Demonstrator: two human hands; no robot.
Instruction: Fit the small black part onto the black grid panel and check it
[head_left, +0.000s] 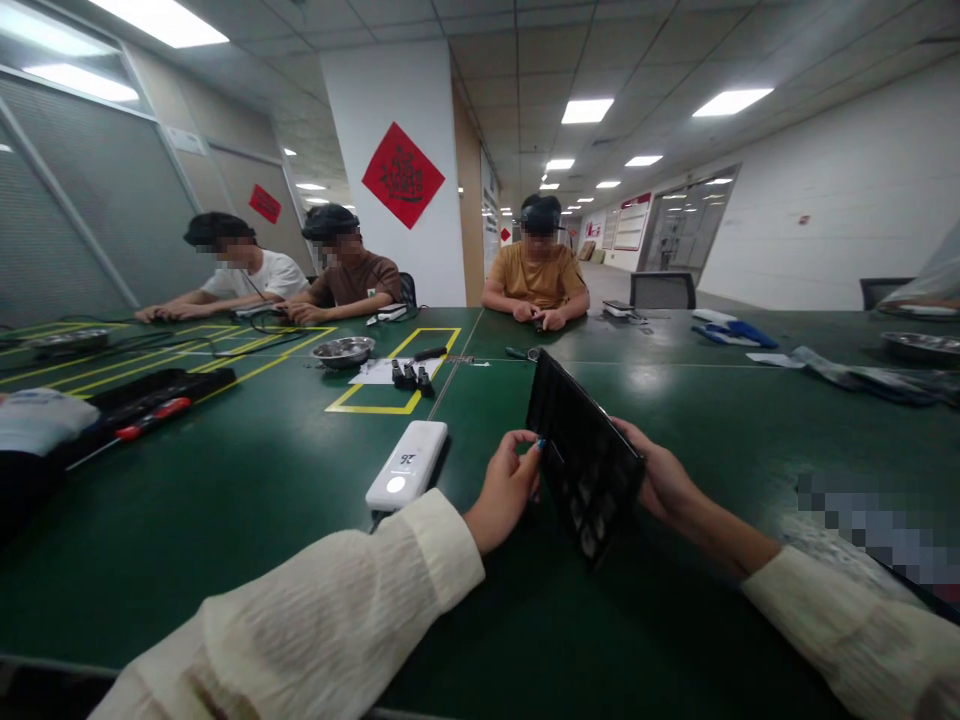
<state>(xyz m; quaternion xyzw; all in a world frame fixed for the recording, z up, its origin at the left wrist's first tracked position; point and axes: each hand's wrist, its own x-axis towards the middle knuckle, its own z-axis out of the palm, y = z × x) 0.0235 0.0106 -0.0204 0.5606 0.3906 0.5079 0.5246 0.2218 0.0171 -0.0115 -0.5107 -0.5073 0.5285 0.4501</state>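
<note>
A thin, glossy black rectangular panel [589, 450], like a tablet or a flat case, is held up tilted above the green table. My left hand [508, 487] is closed at its left edge, thumb and forefinger pinched together. A tiny blue spot shows at those fingertips; I cannot make out what it is. My right hand [664, 475] grips the panel's right edge, its fingers partly hidden behind it. Left of my left hand lies a white power bank [407, 465] marked 26, with a lit round spot.
Beyond the power bank are black cylindrical parts [412, 376] on white paper and a metal bowl [343, 352]. A black tool case [161, 400] with a red-handled tool lies left. Cloth gloves [862, 375] lie right. Several people sit across the green table [300, 460].
</note>
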